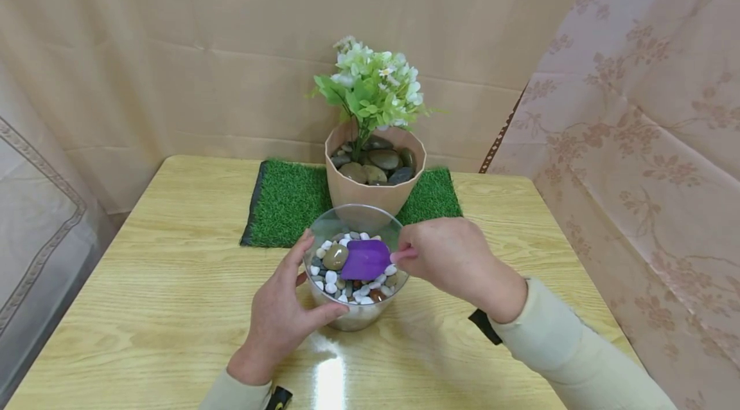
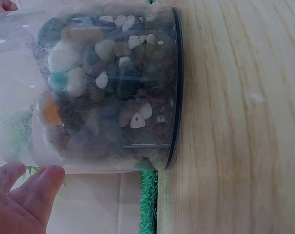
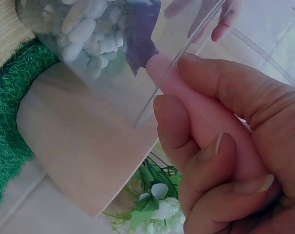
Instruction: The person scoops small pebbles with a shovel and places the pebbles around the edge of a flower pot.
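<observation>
A clear plastic container (image 2: 179, 97) stands on the table with white, grey and brown pebbles (image 1: 364, 291) inside. My left hand (image 1: 283, 313) grips it near the top, thumb along the near rim and fingers on the left side. By its pink handle (image 3: 206, 112), my right hand (image 1: 457, 259) holds a small toy shovel with a purple blade (image 1: 367, 260). The handle crosses the right rim, and the blade lies low inside over the stones, beside a larger tan stone (image 1: 335, 257). In the right wrist view, the fingers are curled round the handle.
Close behind the container, a peach flowerpot (image 1: 370, 196) with large dark stones (image 1: 383, 158) and white-green artificial flowers (image 1: 376, 85) stands on a green turf mat (image 1: 289, 195). Beige curtain (image 1: 231, 63) hangs behind the wooden table (image 1: 162, 294); flowered cloth (image 1: 653, 140) hangs at the right.
</observation>
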Available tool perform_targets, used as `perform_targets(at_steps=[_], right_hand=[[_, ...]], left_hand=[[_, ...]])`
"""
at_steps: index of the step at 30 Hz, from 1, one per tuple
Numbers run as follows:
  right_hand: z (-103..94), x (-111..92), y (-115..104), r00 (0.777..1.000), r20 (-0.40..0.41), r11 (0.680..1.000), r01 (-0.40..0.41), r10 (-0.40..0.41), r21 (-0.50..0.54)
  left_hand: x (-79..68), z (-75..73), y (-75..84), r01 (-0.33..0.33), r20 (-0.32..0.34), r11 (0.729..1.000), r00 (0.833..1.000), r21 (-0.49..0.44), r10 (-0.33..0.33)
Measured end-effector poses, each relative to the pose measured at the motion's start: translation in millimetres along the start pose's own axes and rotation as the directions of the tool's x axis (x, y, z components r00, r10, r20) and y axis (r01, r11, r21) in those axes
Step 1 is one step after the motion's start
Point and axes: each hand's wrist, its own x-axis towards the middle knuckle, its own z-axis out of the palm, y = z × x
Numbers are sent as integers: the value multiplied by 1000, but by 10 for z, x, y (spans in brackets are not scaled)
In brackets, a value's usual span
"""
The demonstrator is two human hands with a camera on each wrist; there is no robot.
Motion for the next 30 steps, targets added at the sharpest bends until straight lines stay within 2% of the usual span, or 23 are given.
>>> perform_targets(at_steps=[30], right_hand=[[87,48,-11,995,-75,996,74,-70,44]], left_hand=[[-2,-8,23,19,10,1000,1000,-10,-18]])
